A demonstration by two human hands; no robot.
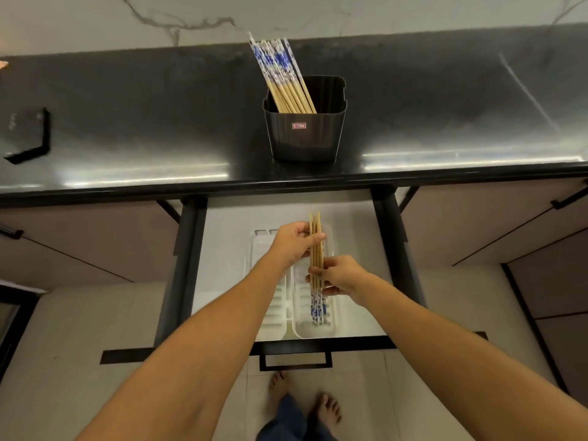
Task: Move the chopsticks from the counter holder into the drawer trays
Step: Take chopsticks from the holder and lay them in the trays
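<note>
- Open drawer [222, 249] under a glossy black counter [127, 122], pulled out toward the viewer; black bar handle [296, 361] on its front.
- Two white ribbed plastic trays side by side in the drawer: left tray [273, 316], right tray [329, 326].
- Small bundle of bamboo chopsticks with blue-and-white patterned ends [316, 249] held lengthwise over the right tray, plain tips toward the counter, patterned ends low in the tray's near part; resting or just above, cannot tell.
- Left hand [294, 241] gripping the bundle near its far end, fingers [315, 238] wrapped over the sticks.
- Right hand [340, 275] pinching the same bundle nearer the patterned ends, fingers closed on it.
- Dark ribbed plastic holder [305, 135] upright near the counter's front edge, small red label on its face.
- Remaining matching chopsticks in the holder [280, 74], leaning left, patterned ends up.
- Bare feet [327, 409] on pale floor tiles below.
</note>
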